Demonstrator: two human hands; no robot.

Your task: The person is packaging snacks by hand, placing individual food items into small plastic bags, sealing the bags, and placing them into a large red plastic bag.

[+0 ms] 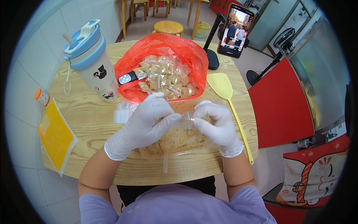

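Note:
Between my two gloved hands is a small clear zip bag (188, 121) with a red line near its mouth. My right hand (215, 124) pinches its right end. My left hand (148, 123) has thumb and fingertips at its left end. Under the hands lies a clear plastic tray of brown seasoned crumbs (179, 140), with a narrow translucent handle or strip (165, 163) sticking out at the front. Behind it, an open red plastic bag (198, 60) holds several filled small zip bags (165, 75). Flat clear zip bags (121, 112) lie beside my left hand.
A tumbler (92, 64) and a small orange-capped bottle (42, 97) are at the left, with a yellow packet (57, 135) at the edge. A phone (235, 30) on a stand (212, 59) stands behind. A yellow fly swatter (233, 107) lies at the right. A small remote (127, 78) rests in the red bag.

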